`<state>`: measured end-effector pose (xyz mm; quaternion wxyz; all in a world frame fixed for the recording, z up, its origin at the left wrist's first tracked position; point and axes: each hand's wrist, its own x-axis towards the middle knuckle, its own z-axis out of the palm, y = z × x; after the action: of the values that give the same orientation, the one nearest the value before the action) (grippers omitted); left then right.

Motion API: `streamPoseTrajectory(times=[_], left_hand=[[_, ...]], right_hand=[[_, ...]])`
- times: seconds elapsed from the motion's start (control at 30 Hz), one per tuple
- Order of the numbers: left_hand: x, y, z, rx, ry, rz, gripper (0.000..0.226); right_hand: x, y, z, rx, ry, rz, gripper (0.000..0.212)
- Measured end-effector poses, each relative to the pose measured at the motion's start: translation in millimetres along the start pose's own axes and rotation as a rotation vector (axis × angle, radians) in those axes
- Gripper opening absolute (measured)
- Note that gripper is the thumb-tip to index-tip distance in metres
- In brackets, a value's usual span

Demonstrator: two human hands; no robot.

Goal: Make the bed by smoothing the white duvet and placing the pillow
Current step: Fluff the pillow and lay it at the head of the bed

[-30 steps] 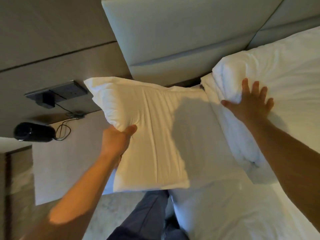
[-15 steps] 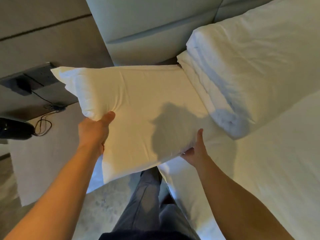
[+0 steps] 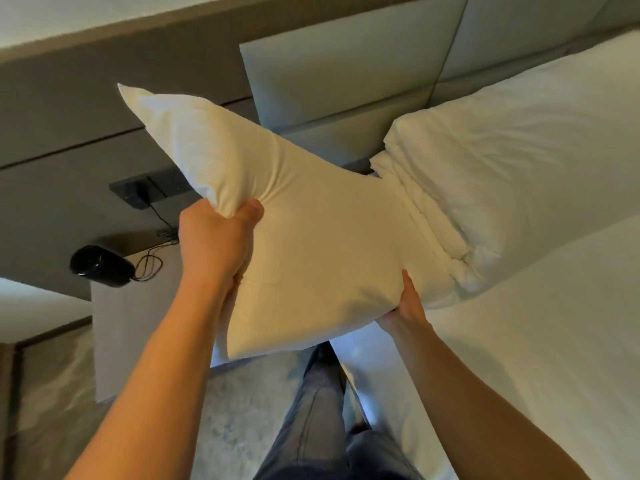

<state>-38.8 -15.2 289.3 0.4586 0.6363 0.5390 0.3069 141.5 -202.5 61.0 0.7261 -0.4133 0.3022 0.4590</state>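
**White pillow held in both hands at the bed's head corner**

White cotton bunches under your left hand [image 3: 216,239], which is clamped on the long edge of the pillow [image 3: 311,237] at about 9 o'clock. Your right hand [image 3: 407,306] cups the lower edge at 5 o'clock, thumb pressed on top, fingers closed under the fabric. The pillow is lifted, tilted, its far corner pointing to 11 o'clock over the wall socket [image 3: 149,190]. Its 3 o'clock end touches the folded-back roll of the white duvet [image 3: 502,161]. Past 12 o'clock stands the padded headboard [image 3: 346,74]. At 8 o'clock a black speaker [image 3: 100,266] sits on the nightstand [image 3: 131,327]. Bare floor [image 3: 242,420] lies open at 6 o'clock beside your legs.
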Motion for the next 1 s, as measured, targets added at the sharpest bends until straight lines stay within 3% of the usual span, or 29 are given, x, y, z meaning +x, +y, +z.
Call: streamPoseTrajectory(times=[0.23, 0.4, 0.53, 0.63, 0.73, 0.9, 1.0], left_hand=[[-44, 104, -54, 0.09, 0.051, 0.325, 0.029], [-72, 153, -100, -0.04, 0.137, 0.526, 0.03], [-90, 170, -114, -0.189, 0.198, 0.551, 0.013], [-104, 167, -104, -0.32, 0.25, 0.534, 0.025], [-112, 163, -75, -0.414, 0.281, 0.492, 0.03], [-107, 182, 4, -0.532, 0.17, 0.415, 0.024], [-98, 205, 57, -0.634, 0.087, 0.397, 0.025]], right_hand=[[-78, 5, 56, -0.118, -0.165, -0.065, 0.035], [-147, -30, 107, -0.062, -0.209, -0.114, 0.038], [-189, -72, 118, -0.053, -0.196, -0.209, 0.041], [-210, -107, 108, -0.018, -0.16, -0.292, 0.049], [-234, -151, 99, 0.006, -0.17, -0.401, 0.041], [-255, -237, 93, 0.047, -0.105, -0.585, 0.038], [-262, -293, 96, 0.082, -0.092, -0.692, 0.025]])
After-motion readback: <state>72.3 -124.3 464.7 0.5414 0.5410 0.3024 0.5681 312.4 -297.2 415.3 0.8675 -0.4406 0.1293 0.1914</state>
